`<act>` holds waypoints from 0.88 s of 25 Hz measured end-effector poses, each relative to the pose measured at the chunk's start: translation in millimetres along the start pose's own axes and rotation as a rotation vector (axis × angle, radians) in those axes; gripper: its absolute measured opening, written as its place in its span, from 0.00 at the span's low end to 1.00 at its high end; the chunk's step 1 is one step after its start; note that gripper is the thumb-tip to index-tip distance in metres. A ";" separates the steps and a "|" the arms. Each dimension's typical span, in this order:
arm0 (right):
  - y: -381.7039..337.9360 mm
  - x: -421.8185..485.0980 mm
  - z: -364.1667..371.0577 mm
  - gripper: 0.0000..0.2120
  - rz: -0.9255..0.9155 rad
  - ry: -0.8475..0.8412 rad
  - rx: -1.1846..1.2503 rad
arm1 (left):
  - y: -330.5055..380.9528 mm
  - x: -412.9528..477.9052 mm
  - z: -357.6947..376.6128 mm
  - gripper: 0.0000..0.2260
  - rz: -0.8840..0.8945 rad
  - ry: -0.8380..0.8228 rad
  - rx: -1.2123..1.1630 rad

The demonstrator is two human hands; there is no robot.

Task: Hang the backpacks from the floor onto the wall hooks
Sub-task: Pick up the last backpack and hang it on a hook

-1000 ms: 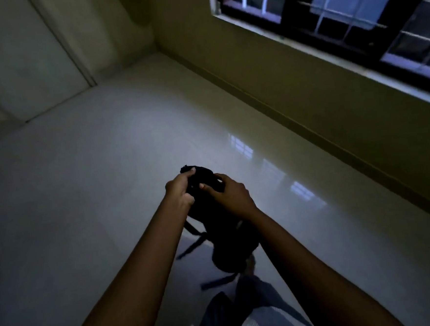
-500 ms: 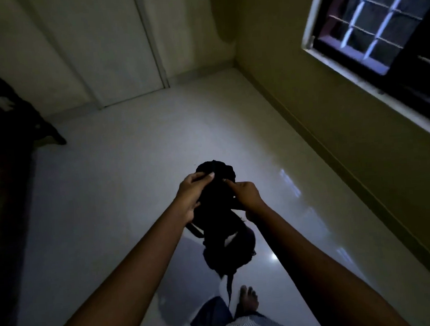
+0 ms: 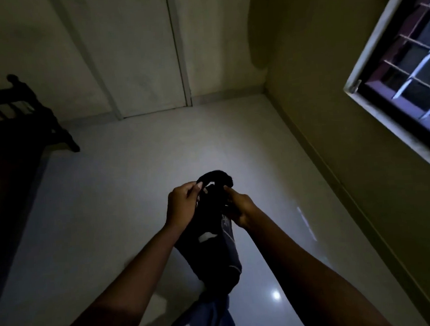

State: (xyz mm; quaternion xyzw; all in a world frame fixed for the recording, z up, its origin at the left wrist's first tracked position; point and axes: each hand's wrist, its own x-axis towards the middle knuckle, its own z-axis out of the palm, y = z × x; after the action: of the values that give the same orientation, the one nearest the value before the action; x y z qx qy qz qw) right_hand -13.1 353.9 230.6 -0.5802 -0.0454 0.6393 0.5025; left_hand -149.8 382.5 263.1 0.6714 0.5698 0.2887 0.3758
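A black backpack (image 3: 216,249) hangs in the air in front of me, above the pale tiled floor (image 3: 114,195). My left hand (image 3: 182,205) grips its top on the left side, fingers curled at the carry loop (image 3: 216,178). My right hand (image 3: 238,207) holds the top on the right side. The loop arches up between the two hands. The bag's body dangles down toward my leg. No wall hooks show in this view.
A closed pale door (image 3: 137,53) stands in the far wall. A dark wooden bed frame (image 3: 15,120) fills the left edge. An olive wall with a barred window (image 3: 411,72) runs along the right. The room is dim.
The view has swung left and up toward the door, bringing the bed frame further in. The backpack stays held in both hands, now a little higher, with the top loop pulled up between them.
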 end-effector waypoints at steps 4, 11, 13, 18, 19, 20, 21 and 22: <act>-57.1 57.4 21.7 0.18 0.036 -0.015 0.029 | 8.8 111.8 19.2 0.12 0.009 -0.263 0.038; -176.3 117.5 22.1 0.16 -0.305 0.095 -0.142 | 57.0 278.4 47.5 0.12 0.162 -0.482 0.172; -218.5 136.9 22.1 0.17 -0.462 0.143 -0.313 | 84.3 323.7 57.0 0.13 0.257 -0.532 0.195; -338.2 193.9 35.3 0.18 -0.746 0.069 -0.646 | 169.1 437.9 79.8 0.12 0.515 -0.508 0.197; -361.6 204.3 36.1 0.17 -0.779 0.064 -0.691 | 185.7 456.8 83.0 0.12 0.556 -0.493 0.198; -391.3 216.7 34.9 0.15 -0.807 0.075 -0.726 | 203.5 480.7 87.7 0.14 0.590 -0.480 0.201; -422.1 229.4 32.7 0.13 -0.826 0.096 -0.759 | 221.2 504.2 92.1 0.15 0.623 -0.474 0.203; -451.0 239.1 31.8 0.12 -0.839 0.102 -0.779 | 236.0 526.1 95.8 0.16 0.652 -0.464 0.192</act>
State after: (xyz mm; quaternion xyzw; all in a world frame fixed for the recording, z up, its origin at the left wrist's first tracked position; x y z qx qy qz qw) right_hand 270.5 758.1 363.6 -0.6851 -0.4795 0.2925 0.4638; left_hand 154.4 866.3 385.7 0.8961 0.2514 0.1791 0.3190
